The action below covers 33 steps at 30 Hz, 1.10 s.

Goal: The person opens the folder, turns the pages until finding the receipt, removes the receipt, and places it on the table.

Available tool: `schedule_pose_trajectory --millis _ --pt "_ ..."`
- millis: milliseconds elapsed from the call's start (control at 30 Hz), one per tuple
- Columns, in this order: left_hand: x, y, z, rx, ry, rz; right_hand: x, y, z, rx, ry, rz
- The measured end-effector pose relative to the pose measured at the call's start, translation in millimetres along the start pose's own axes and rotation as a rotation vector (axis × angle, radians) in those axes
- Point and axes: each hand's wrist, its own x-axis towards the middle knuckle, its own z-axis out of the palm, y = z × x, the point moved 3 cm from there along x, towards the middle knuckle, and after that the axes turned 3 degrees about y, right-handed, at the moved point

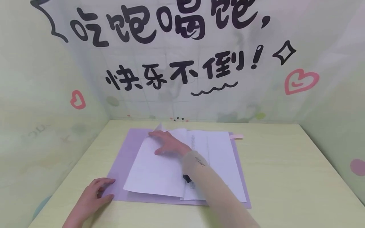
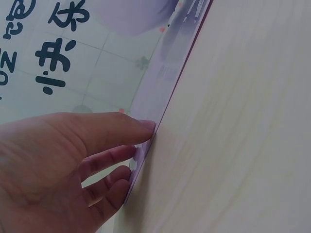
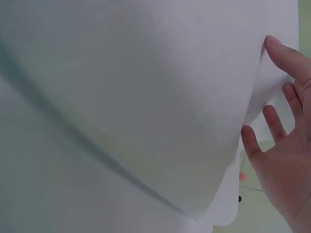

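A book with white pages lies spread on a purple cover (image 1: 134,148). My right hand (image 1: 169,142) is over the upper part of the left page (image 1: 156,174), its fingers extended and spread. In the right wrist view, the fingertips (image 3: 250,133) touch the edge of a lifted, curving page (image 3: 160,97). The right page (image 1: 219,161) lies flat, partly hidden by my right sleeve. At the cover's lower left corner, my left hand (image 1: 92,194) holds its edge; in the left wrist view, thumb (image 2: 146,127) and curled fingers lie against it.
A pink tab (image 1: 236,136) sticks out at the book's upper right. The pale wooden table (image 1: 285,177) extends around the book. Printed sheeting with black lettering and pink hearts (image 1: 301,81) forms walls behind and at both sides.
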Motion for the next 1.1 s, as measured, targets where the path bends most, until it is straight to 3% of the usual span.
schedule_pose_trajectory --millis 167,267,667,900,1100 --pt "-1.3 -4.2 0.6 0.009 0.04 0.04 0.2 -2 6 -0.022 -0.031 0.018" --pt "-2.5 -5.4 0.4 0.021 0.056 0.05 -0.1 -5 8 -0.035 -0.045 0.075" --pt "-0.7 -0.2 2.0 0.022 -0.016 0.013 -2.4 0 21 -0.174 -0.132 0.24" --pt "0.9 3.0 2.8 0.032 -0.007 0.019 -1.2 -4 21 -0.301 -0.192 0.187" --pt "2.9 6.0 2.4 0.065 -0.019 -0.002 -0.6 -4 18 -0.338 -0.226 0.202"
